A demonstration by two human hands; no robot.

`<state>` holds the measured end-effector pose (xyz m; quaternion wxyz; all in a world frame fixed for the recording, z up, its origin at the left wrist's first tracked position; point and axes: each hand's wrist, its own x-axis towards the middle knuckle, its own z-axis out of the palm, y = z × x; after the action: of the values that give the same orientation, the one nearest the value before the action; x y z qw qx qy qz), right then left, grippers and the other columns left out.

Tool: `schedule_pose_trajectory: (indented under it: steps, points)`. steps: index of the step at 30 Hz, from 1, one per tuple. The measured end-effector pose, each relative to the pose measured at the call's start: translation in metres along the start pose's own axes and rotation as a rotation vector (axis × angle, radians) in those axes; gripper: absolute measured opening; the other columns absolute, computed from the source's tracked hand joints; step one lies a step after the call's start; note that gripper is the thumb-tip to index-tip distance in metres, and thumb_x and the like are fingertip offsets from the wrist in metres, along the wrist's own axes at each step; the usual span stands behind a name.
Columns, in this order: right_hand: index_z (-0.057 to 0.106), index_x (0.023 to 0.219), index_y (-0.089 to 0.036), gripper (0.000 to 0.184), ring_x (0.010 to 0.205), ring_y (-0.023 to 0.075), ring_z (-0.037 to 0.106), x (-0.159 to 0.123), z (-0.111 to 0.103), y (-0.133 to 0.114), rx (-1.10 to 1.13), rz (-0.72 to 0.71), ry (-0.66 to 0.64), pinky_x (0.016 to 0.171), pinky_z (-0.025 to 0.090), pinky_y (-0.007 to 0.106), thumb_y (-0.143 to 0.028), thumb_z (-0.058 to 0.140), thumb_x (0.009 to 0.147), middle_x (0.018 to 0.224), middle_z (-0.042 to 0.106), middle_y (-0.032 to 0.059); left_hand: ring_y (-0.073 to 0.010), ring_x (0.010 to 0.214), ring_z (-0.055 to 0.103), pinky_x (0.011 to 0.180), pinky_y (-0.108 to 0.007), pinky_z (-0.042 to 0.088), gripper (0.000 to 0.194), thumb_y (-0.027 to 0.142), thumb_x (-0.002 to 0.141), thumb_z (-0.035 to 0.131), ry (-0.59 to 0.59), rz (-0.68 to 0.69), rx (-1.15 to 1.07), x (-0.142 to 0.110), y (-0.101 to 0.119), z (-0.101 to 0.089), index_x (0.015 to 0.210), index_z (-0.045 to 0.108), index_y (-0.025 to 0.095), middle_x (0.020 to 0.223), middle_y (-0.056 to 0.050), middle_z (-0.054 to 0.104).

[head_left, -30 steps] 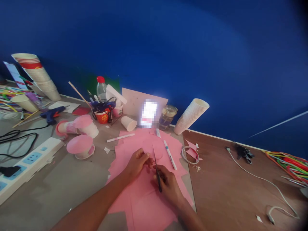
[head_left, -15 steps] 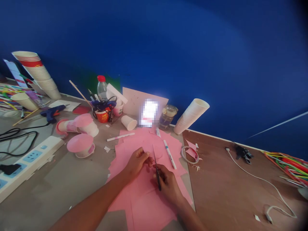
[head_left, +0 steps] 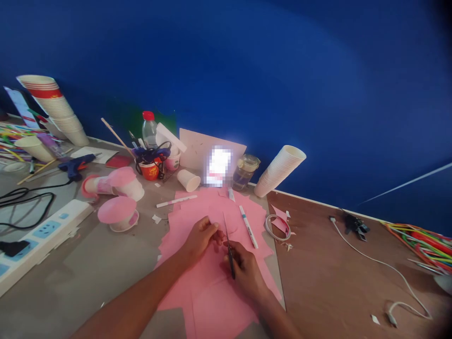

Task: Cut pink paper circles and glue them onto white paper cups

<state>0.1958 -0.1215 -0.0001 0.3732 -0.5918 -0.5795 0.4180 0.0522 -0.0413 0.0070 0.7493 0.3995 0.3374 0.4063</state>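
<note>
two hands over pink paper [head_left: 212,301] on the counter [head_left: 120,268]: right hand [head_left: 247,270] closed around scissors [head_left: 230,263], left hand [head_left: 203,238] partly curled beside the blades, its grip on any paper indiscernible.

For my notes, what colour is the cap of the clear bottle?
The cap is red, seen best in the head view.

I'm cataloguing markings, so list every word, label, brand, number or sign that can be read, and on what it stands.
No text can be read.
Blue-banded pen: marks too small.
Red cup: gold marking too blurred.
Leftmost cup stack: marking on red band too blurred.
Lit screen: pixelated.
</note>
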Motion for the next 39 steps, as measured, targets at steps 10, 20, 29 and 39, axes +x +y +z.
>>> schedule_pose_trajectory:
  steps: [10, 20, 29, 39]
  points:
    - [0.055, 0.11, -0.013, 0.03, 0.058, 0.0121, 0.049, 0.001, -0.001, -0.004, -0.012, 0.004, -0.011, 0.053, 0.04, 0.021, -0.023, 0.046, 0.083, 0.07, 0.056, 0.0015, -0.0121, 0.05, 0.057, 0.045, -0.024, 0.044, 0.024, 0.037, 0.079, 0.057, 0.011, -0.003, 0.0, 0.001, -0.001, -0.001, 0.071, 0.046, 0.016, 0.065, -0.002, 0.062]
    - [0.055, 0.108, -0.014, 0.028, 0.059, 0.0125, 0.052, 0.001, 0.0, -0.004, -0.051, -0.005, -0.004, 0.053, 0.041, 0.021, -0.022, 0.045, 0.083, 0.069, 0.057, 0.0011, -0.0115, 0.049, 0.056, 0.046, -0.025, 0.044, 0.023, 0.036, 0.078, 0.058, 0.026, -0.012, -0.007, -0.001, 0.0, 0.001, 0.071, 0.048, 0.015, 0.065, -0.002, 0.062]
    - [0.056, 0.109, -0.013, 0.029, 0.057, 0.0125, 0.053, 0.001, 0.0, -0.005, -0.012, -0.006, 0.005, 0.051, 0.042, 0.021, -0.022, 0.046, 0.082, 0.067, 0.058, 0.0018, -0.0114, 0.05, 0.056, 0.046, -0.024, 0.045, 0.024, 0.037, 0.078, 0.058, 0.01, -0.01, -0.013, -0.001, 0.003, 0.002, 0.07, 0.05, 0.015, 0.064, -0.003, 0.062]
    - [0.055, 0.108, -0.014, 0.03, 0.057, 0.0127, 0.055, 0.001, 0.0, -0.009, -0.002, 0.012, -0.008, 0.051, 0.042, 0.021, -0.019, 0.046, 0.08, 0.066, 0.058, 0.0006, -0.0118, 0.05, 0.057, 0.046, -0.024, 0.044, 0.022, 0.034, 0.079, 0.057, 0.025, 0.007, -0.014, -0.001, 0.0, 0.001, 0.069, 0.048, 0.016, 0.065, -0.003, 0.063]
